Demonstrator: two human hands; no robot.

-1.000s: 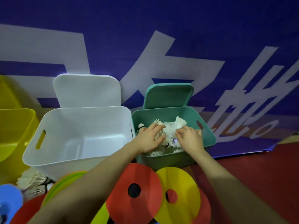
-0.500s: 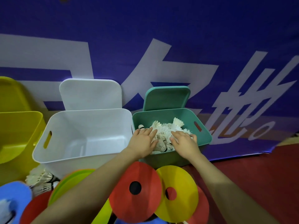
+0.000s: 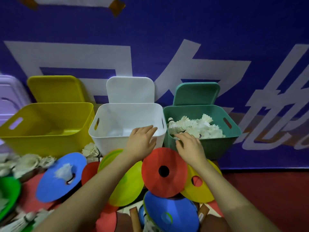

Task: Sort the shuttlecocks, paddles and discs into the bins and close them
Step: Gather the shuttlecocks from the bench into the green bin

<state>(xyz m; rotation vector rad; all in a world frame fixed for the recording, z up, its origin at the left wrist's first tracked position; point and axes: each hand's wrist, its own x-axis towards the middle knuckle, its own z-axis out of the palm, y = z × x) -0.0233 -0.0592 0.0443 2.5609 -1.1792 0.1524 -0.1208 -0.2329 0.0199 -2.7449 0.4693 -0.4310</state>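
Observation:
Three open bins stand in a row against the banner: a yellow bin (image 3: 41, 141), a white bin (image 3: 107, 141) and a teal bin (image 3: 215, 144) heaped with white shuttlecocks (image 3: 200, 126). My left hand (image 3: 142, 141) hovers over the white bin's near right rim, fingers relaxed, holding nothing. My right hand (image 3: 189, 146) is at the teal bin's near left corner, fingers spread, empty. On the floor in front lie coloured discs, among them a red disc (image 3: 167, 158) and a blue disc (image 3: 55, 183) with a shuttlecock (image 3: 64, 170) on it.
Each bin's lid leans upright behind it: yellow lid (image 3: 55, 88), white lid (image 3: 130, 89), teal lid (image 3: 196, 93). Loose shuttlecocks (image 3: 28, 162) lie at the left on the floor. Wooden paddle handles (image 3: 135, 218) poke out under the discs. A purple bin (image 3: 8, 101) is at far left.
Both hands have come out of the teal bin toward me and to the left, empty. The camera has turned left, bringing the yellow bin fully into view.

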